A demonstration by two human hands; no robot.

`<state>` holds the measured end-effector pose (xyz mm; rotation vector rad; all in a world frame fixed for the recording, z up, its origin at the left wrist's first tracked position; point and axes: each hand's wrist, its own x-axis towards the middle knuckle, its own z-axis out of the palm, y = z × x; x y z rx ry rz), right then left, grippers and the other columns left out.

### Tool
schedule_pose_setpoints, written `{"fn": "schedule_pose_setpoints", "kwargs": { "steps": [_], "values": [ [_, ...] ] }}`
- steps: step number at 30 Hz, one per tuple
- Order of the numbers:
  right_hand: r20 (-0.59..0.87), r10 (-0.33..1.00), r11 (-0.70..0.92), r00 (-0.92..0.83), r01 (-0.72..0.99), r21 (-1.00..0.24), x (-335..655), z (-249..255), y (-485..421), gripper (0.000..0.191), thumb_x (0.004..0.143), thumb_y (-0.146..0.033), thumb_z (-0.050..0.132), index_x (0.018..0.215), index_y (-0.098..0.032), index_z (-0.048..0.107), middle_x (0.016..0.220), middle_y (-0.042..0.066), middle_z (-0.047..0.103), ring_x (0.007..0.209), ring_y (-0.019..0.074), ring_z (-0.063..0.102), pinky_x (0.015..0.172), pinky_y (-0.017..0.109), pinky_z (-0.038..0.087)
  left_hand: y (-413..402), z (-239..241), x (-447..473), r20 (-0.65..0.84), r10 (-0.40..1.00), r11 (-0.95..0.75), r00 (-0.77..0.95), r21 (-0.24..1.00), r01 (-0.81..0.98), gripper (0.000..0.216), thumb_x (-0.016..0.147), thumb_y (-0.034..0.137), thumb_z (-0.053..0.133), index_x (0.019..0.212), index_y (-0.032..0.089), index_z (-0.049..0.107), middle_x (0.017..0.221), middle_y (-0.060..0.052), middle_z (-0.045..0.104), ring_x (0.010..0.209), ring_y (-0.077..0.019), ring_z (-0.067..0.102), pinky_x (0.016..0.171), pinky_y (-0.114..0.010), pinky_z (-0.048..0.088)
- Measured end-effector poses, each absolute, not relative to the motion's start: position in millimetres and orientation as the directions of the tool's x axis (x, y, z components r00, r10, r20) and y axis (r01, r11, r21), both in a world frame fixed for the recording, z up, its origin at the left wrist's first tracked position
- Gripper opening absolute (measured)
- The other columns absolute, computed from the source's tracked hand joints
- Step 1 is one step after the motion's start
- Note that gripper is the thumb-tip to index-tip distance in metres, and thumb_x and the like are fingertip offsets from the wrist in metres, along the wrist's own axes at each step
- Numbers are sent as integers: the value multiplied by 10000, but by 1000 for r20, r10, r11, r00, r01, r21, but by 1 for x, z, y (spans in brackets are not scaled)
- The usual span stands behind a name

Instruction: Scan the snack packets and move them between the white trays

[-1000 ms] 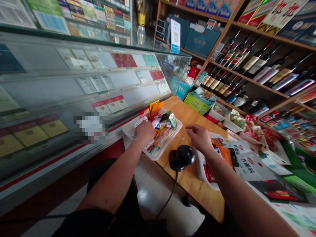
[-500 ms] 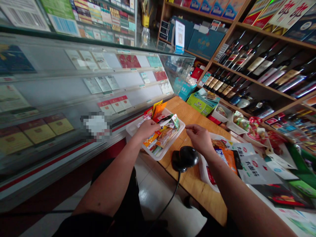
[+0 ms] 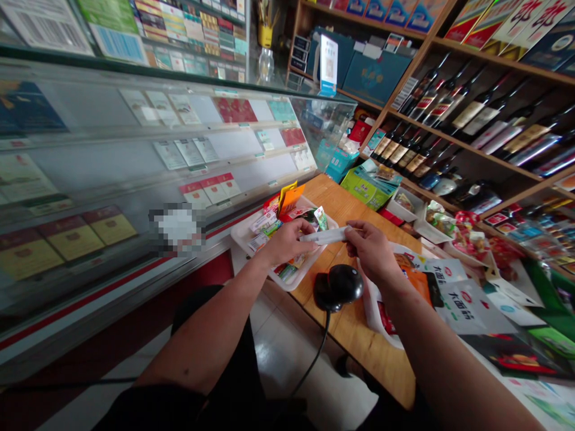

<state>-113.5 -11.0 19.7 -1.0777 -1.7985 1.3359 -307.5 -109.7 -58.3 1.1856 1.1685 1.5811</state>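
A narrow whitish packet (image 3: pixel 330 235) is stretched between my two hands; its print is too small to read. My left hand (image 3: pixel 290 240) pinches one end, above a white plastic tray (image 3: pixel 294 283) of colourful snack packets. The other end is between the thumb and fingers of my right hand (image 3: pixel 368 244). Just below the hands, a black scanner-like device (image 3: pixel 344 284) with a cable stands on the wooden table (image 3: pixel 354 335). A second white tray (image 3: pixel 372 305) of snack packets lies beneath my right forearm, partly hidden by it.
To the left runs a glass display case (image 3: pixel 224 149) with cigarette packs. Wine bottles (image 3: pixel 471 114) fill shelves at the upper right. A green box (image 3: pixel 366 188) and several snack trays (image 3: pixel 426 221) line the table's far side. Grey snack bags (image 3: pixel 467 305) lie at the right.
My left hand has lifted the whitish packet from above the tray and moved right. My right hand, empty before, now grips its other end.
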Motion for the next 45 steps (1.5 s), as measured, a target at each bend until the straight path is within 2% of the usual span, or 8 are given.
{"fn": "schedule_pose_setpoints", "kwargs": {
  "steps": [4,11,17,20,25,32,39,45],
  "values": [
    [59,915,157,-400,218,-963,-104,15,-5,498,745,-439,792,1113,-158,609,644,-42,596,511,104,529,466,222,396,-102,-53,-296,234,944,-278,-234,944,-177,377,707,239,850,1022,177,652,956,-13,670,816,-123,622,719,-237,477],
    [86,938,131,-336,113,-985,-81,10,6,502,698,-391,813,1101,-152,634,631,-61,570,514,99,506,481,228,391,-86,-48,-276,89,966,-208,-242,823,-528,373,694,256,883,973,146,660,917,-21,684,776,-111,641,725,-248,511],
    [79,939,124,-334,117,-985,-62,2,16,305,721,-393,766,889,-151,686,643,-33,587,516,88,477,488,236,369,-72,-53,-264,18,981,-124,-194,828,-546,303,699,300,886,860,120,703,896,-59,711,790,-138,662,739,-269,523],
    [65,954,111,-294,142,-984,-53,-3,21,277,715,-396,766,825,-158,675,611,-36,569,518,95,478,496,240,376,-66,-58,-260,17,976,-112,-215,893,-437,291,720,359,866,844,135,728,872,-48,711,765,-138,642,733,-279,509],
    [54,964,100,-262,165,-981,-40,-14,27,250,713,-389,754,775,-170,651,604,-35,570,520,97,488,514,243,401,-60,-60,-255,129,951,-141,-279,990,-23,270,805,430,774,849,164,763,777,-11,705,709,-141,598,689,-273,432],
    [23,975,78,-219,245,-966,-23,-31,35,224,735,-379,715,790,-169,660,627,-14,622,537,112,562,529,239,466,-58,-51,-245,257,946,-148,-198,885,441,237,876,362,658,742,176,719,690,-4,674,662,-160,581,644,-288,384],
    [-27,981,41,-190,344,-938,-9,-46,36,209,768,-376,707,777,-179,636,617,2,643,550,134,630,513,224,504,-52,-61,-236,387,912,-216,-136,736,642,189,914,293,612,809,201,740,890,-65,737,841,-209,654,775,-322,448],
    [-16,976,61,-219,343,-937,0,-63,36,171,782,-336,668,782,-166,659,656,0,641,538,111,609,517,213,507,-49,-66,-232,384,913,-207,-135,724,658,168,875,272,662,751,218,762,819,-81,735,855,-235,665,824,-341,474]
  ]
}}
